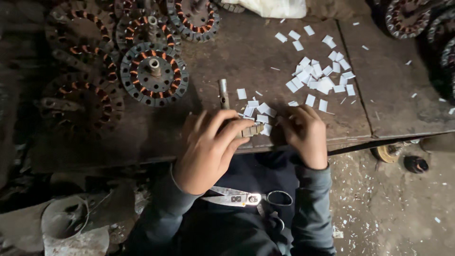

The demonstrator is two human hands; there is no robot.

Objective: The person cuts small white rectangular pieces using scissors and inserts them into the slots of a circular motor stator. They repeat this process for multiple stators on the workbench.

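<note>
Scissors [249,198] lie across our lap, nearest the head camera, blades shut. Above them our left hand [211,147] curls at the counter [227,52] edge, fingers clenched around a small ridged metal piece [251,130] (its far end just shows). Our right hand [305,132] presses on the white paper slips [260,114] there; what it pinches, we cannot tell. More cut slips [320,76] scatter beyond, wound motor stators [154,75] stack at left, and a metal tube [223,94] stands near.

- Worktop [284,61] — dark, rough, matt, stained wood or board.
- Paper slips [317,76] — white, flat, matt.
- Stator cores [154,75] — dull dark metal, glossy copper windings.
- Scissors [246,198] — shiny steel blades.
</note>
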